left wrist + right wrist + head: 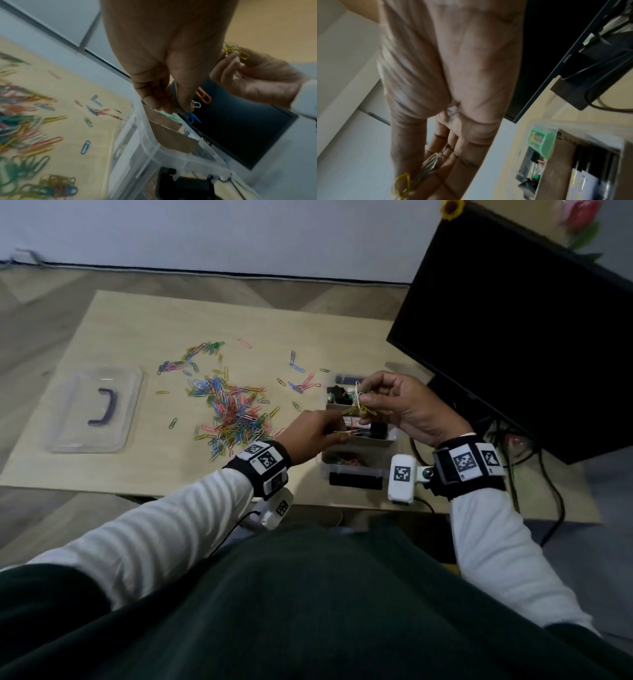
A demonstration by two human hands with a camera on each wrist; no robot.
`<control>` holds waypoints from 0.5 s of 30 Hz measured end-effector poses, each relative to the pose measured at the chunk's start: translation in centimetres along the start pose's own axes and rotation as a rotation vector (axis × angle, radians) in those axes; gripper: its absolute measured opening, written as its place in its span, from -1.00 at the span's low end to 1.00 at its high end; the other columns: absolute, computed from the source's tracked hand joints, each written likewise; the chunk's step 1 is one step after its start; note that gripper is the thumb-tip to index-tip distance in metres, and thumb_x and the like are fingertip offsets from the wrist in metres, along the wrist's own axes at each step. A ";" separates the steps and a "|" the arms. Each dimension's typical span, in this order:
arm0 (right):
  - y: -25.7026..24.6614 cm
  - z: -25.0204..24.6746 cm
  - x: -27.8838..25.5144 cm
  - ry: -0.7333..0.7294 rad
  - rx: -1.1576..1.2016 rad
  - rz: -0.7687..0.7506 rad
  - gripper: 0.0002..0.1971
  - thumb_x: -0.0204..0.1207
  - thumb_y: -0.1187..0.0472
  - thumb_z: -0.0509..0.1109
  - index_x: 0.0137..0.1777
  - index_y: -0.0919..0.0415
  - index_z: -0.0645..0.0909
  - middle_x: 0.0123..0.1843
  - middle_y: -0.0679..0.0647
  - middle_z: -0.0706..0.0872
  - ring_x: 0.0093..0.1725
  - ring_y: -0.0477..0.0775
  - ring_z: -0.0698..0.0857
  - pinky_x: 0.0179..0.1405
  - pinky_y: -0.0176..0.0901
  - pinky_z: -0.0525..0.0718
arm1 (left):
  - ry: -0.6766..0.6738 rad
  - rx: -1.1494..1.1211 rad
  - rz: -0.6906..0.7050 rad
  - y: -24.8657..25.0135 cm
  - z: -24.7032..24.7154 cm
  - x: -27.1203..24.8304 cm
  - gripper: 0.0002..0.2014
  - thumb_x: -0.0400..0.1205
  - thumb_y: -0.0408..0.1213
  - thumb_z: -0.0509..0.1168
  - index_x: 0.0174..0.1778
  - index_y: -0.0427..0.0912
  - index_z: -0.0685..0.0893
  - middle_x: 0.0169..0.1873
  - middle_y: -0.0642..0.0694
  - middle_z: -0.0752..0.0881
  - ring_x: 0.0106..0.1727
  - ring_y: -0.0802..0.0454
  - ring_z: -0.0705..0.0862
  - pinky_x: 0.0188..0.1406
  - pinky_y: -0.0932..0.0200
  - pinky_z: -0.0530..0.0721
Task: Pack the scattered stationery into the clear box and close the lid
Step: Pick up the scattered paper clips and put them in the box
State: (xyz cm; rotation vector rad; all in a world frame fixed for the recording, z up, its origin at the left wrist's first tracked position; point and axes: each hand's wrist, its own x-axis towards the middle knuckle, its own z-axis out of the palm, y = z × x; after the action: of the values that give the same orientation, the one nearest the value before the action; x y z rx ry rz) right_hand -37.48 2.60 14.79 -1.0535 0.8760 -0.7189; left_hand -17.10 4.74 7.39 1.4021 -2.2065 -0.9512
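clear lid (97,409) lying flat near the left edge of the table (144,313), dark handle facing up, well apart from everything else. big heap of coloured paper clips (229,409) spread over the middle of the table, with strays trailing toward the far edge and off to the right. left hand (310,431) reaching over the near-left rim of the clear box (356,470), fingers curled and pinching a small bunch of mixed clips (193,108) right above the opening; orange, white and blue ones poking out below the fingertips in the left wrist view. box itself sitting near the right part of the front edge, lid off, a black latch on its near wall, cardboard dividers (173,136) splitting it into compartments, some clips already down in the near one. black binder clips (337,393) and a mint green plastic piece (542,143) in the far section, can't tell exactly what that green thing is. right hand (407,405) held up above the far right part of the box, thumb and fingers narrowed onto a bundle of yellow and silver clips (359,405), palm facing left. dark monitor (520,337) standing at the right edge of the table, cables hanging behind it.
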 end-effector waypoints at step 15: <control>3.1 -2.4 -1.8 0.042 -0.014 0.080 -0.84 0.53 0.50 0.43 0.07 0.37 0.62 -0.09 0.19 0.77 -0.15 0.06 0.79 -0.23 -0.11 0.83 | -0.166 0.159 -0.005 0.4 2.5 0.2 -0.71 0.56 -0.20 0.45 0.16 -0.19 0.64 0.01 -0.12 0.73 -0.04 -0.06 0.69 -0.17 0.18 0.55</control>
State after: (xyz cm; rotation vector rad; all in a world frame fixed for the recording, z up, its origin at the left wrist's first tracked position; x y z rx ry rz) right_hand -40.15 4.15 11.78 -1.0132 0.9558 -0.6707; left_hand -19.00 5.56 5.86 1.4445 -2.4488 -0.9426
